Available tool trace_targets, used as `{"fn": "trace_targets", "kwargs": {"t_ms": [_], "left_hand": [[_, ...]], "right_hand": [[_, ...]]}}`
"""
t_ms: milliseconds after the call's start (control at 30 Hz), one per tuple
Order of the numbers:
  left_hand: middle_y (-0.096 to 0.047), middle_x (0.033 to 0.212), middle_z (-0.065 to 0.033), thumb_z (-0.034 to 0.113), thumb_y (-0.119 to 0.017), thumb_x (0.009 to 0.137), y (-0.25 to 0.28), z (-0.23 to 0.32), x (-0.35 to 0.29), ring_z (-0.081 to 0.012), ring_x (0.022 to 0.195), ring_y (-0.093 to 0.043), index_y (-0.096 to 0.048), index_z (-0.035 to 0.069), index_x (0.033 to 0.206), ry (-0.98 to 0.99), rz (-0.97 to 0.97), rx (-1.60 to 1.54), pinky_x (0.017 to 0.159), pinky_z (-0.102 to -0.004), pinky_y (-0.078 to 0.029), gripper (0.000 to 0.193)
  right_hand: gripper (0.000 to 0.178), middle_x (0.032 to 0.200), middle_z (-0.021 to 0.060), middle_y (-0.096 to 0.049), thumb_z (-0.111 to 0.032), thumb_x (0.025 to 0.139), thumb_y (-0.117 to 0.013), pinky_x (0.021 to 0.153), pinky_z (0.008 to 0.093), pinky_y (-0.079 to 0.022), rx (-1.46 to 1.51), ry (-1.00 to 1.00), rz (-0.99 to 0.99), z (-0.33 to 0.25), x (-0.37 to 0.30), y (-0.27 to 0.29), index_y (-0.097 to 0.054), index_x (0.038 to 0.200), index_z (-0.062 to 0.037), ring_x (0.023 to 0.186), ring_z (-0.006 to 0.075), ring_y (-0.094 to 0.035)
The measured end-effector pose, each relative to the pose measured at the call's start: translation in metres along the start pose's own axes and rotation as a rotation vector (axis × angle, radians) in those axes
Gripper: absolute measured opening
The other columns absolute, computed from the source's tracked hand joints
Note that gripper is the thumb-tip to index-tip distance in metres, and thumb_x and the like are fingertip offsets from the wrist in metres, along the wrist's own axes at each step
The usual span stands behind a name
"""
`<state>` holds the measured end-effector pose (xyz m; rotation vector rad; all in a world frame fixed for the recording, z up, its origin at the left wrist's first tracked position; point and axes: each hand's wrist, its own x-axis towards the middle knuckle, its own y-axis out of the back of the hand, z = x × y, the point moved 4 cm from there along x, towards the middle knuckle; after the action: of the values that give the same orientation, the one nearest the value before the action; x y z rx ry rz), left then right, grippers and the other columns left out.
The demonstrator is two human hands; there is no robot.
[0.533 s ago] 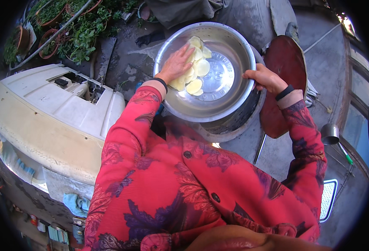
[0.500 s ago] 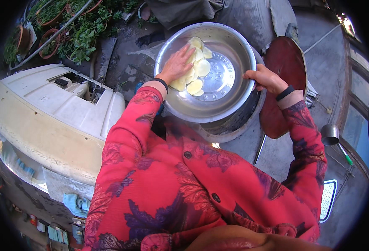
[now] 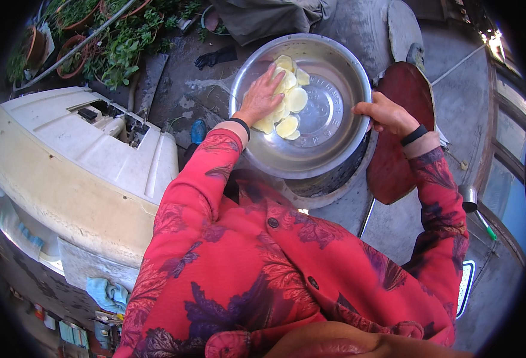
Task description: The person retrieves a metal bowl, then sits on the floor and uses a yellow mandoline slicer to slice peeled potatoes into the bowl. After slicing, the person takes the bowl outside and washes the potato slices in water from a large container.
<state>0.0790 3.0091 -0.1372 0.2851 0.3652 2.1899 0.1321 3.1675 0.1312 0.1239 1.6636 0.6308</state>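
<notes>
A wide stainless steel basin [image 3: 342, 128] is in front of me, over a round grey-rimmed pit or vat [image 3: 328, 194] whose inside is mostly hidden. Pale yellow round slices [image 3: 297, 99], looking like potato, lie heaped in the basin's left half. My left hand [image 3: 264, 98] reaches over the left rim and rests on the heap, fingers stretched out across it. At the right rim, my right hand [image 3: 388, 113] grips the basin, thumb on top and fingers curled under the edge.
Right of the basin leans a dark red rounded board [image 3: 397, 134]. A white and cream machine casing [image 3: 90, 143] stands at the left. Potted plants [image 3: 117, 51] fill the far left. A metal ladle-like cup [image 3: 468, 198] and a white perforated tray [image 3: 465, 289] lie at the right.
The basin, slices and both hands appear slightly farther right and lower in the picture, as the view has shifted. Both hands keep their places on the slices and rim.
</notes>
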Motion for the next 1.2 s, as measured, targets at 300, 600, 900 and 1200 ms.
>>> {"fn": "trace_targets", "kwargs": {"t_ms": [300, 600, 900, 1200], "left_hand": [[-0.024, 0.152, -0.0197, 0.026, -0.062, 0.083, 0.003, 0.007, 0.000, -0.0375, 0.134, -0.034, -0.037, 0.014, 0.143, -0.048, 0.163, -0.024, 0.107, -0.0455, -0.032, 0.066], [-0.021, 0.152, -0.0201, 0.025, -0.063, 0.081, -0.004, 0.013, 0.002, -0.0365, 0.133, -0.035, -0.036, 0.013, 0.143, -0.025, 0.184, -0.010, 0.104, -0.0460, -0.034, 0.068], [-0.021, 0.153, -0.0199, 0.024, -0.062, 0.081, -0.002, 0.025, 0.008, -0.0353, 0.138, -0.029, -0.036, 0.013, 0.143, -0.036, 0.254, -0.077, 0.104, -0.0454, -0.032, 0.068], [-0.022, 0.152, -0.0213, 0.023, -0.061, 0.081, 0.019, 0.040, 0.034, -0.0352, 0.138, -0.029, -0.037, 0.011, 0.142, -0.110, 0.374, -0.099, 0.104, -0.0438, -0.031, 0.067]], "right_hand": [[0.027, 0.069, 0.0009, -0.058, -0.023, 0.085, -0.059, 0.039, 0.0205, -0.036, -0.085, 0.037, 0.017, -0.017, -0.013, 0.001, -0.062, 0.101, -0.0009, 0.048, 0.0071, -0.050], [0.030, 0.068, 0.0028, -0.057, -0.024, 0.085, -0.058, 0.040, 0.0229, -0.038, -0.210, 0.092, 0.053, -0.038, -0.028, 0.003, -0.061, 0.101, 0.0007, 0.048, 0.0093, -0.049], [0.033, 0.076, 0.0088, -0.063, -0.021, 0.083, -0.059, 0.051, 0.0290, -0.048, -0.310, 0.163, 0.115, -0.053, -0.044, 0.006, -0.060, 0.105, 0.0037, 0.060, 0.0154, -0.059], [0.050, 0.084, 0.0246, -0.066, -0.014, 0.080, -0.056, 0.070, 0.0413, -0.052, -0.518, 0.511, 0.333, -0.074, -0.074, 0.005, -0.046, 0.127, 0.0010, 0.077, 0.0362, -0.067]]}}
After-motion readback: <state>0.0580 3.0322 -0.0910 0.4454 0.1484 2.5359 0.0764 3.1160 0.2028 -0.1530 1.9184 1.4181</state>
